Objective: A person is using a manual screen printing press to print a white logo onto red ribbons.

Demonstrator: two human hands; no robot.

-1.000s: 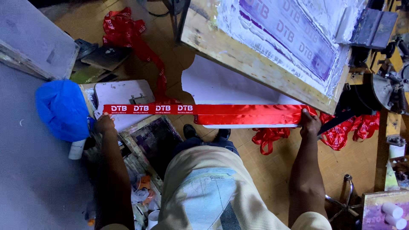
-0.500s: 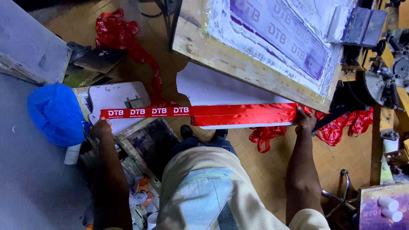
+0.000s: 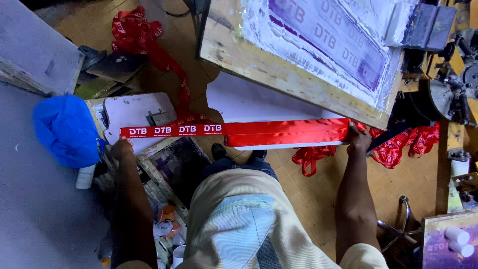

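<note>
The left hand (image 3: 121, 148) pinches the printed end of the red ribbon (image 3: 239, 130), its grip closed on the strip just past the white lettering, over a white board (image 3: 130, 110) beside a blue bag (image 3: 64, 130). The right hand (image 3: 357, 139) holds the plain glossy end, fingers closed on it at the corner of the white desk (image 3: 259, 102), under the raised edge of the wooden screen frame (image 3: 294, 65). Between the hands the ribbon is stretched taut and level, the lettered part hanging free off the desk's left side and the plain red part lying along its front edge. Compared with a second ago the lettered section sits further left and the hands sit a little wider apart, so the ribbon appears to have been drawn leftward, bringing a fresh unprinted length onto the desk below the screen; I judge the strip is being advanced and lined up. More ribbon trails in loose red heaps on the floor, one pile (image 3: 142, 35) at upper left, another (image 3: 408, 144) by the right hand
</note>
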